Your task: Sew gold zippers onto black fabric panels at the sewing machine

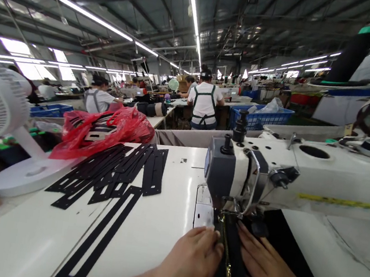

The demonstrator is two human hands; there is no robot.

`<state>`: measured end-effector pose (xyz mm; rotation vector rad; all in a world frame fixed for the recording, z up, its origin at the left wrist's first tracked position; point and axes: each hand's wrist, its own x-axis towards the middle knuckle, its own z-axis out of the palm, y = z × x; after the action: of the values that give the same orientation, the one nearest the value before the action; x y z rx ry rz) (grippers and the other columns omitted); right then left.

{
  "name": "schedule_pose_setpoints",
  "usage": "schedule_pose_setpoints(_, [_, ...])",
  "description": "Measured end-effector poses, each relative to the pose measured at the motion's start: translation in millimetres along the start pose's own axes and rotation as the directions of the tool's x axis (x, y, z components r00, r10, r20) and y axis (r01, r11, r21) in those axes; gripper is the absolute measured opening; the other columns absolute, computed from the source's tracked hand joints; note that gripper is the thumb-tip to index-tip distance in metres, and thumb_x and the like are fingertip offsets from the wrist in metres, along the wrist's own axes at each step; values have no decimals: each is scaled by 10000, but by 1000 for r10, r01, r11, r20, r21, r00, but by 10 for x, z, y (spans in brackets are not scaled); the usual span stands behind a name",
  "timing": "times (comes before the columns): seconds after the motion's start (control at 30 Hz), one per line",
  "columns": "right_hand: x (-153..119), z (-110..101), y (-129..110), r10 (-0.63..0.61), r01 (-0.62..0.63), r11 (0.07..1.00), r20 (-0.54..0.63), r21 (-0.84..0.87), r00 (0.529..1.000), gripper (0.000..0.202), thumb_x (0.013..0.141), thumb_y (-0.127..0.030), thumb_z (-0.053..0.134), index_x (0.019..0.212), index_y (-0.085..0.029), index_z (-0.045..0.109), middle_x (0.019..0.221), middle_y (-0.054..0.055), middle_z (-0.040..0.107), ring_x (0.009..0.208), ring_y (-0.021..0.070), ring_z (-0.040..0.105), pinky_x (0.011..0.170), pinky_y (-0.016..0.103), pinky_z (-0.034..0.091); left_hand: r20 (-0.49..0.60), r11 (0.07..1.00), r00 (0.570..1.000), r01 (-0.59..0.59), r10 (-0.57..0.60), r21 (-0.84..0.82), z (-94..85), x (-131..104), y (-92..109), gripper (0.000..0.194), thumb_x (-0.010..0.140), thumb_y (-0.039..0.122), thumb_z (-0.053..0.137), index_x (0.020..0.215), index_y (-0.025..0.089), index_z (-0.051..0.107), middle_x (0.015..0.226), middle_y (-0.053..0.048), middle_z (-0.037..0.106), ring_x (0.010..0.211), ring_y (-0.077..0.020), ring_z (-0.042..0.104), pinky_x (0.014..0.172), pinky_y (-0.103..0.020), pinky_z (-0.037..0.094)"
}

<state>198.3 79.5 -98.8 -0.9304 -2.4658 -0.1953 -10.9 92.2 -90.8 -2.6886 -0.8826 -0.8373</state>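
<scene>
A black zipper strip with gold teeth (227, 259) runs up toward the presser foot of a white and grey sewing machine (253, 166). My left hand (194, 254) is closed on the strip's left edge, fingers curled just in front of the needle area. On the right, my right hand (267, 271) lies flat with fingers stretched along the black fabric (289, 240) beside the zipper. The fabric continues to the right under the machine arm. Whatever lies beneath my fingers is hidden, and so is the needle tip.
Black slotted strips (122, 166) lie piled on the white table (159, 226), one long slotted piece (106, 233) reaching the front edge. A red plastic bag (104, 127) and a white fan (27, 157) stand at left. Ahead are co-workers and a blue crate (260, 117).
</scene>
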Motion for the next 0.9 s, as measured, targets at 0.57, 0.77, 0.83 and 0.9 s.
schedule_pose_setpoints(0.57, [50,-69,9,-31,30,998,-18,-46,999,531,782,-104,418,1310,-137,468,1227,127,580,1092,234,575,970,430,442,26,999,999,-38,38,-2,28,52,-84,278,941,109,331,901,73,604,842,-87,632,829,-178,627,917,-354,495])
schedule_pose_setpoints(0.77, [151,-12,127,40,-48,997,114,64,993,549,812,-106,442,1356,-173,412,1284,118,537,1197,238,486,979,429,435,47,999,998,-43,44,-23,65,132,-207,283,955,149,326,898,84,595,798,-78,604,801,-183,600,882,-344,507])
schedule_pose_setpoints(0.83, [189,-9,149,52,-61,996,119,70,992,551,817,-90,423,1361,-175,398,1292,121,530,1205,234,479,976,424,438,41,999,998,-37,38,-27,87,151,-243,285,961,168,326,888,97,592,807,-75,603,797,-181,591,856,-331,518])
schedule_pose_setpoints(0.9, [228,-11,169,67,-77,994,124,75,990,544,824,-85,409,1361,-171,394,1277,124,540,1197,229,486,968,417,445,41,999,999,-25,27,-39,112,164,-270,268,960,172,340,883,108,588,825,-72,606,805,-178,586,841,-320,524])
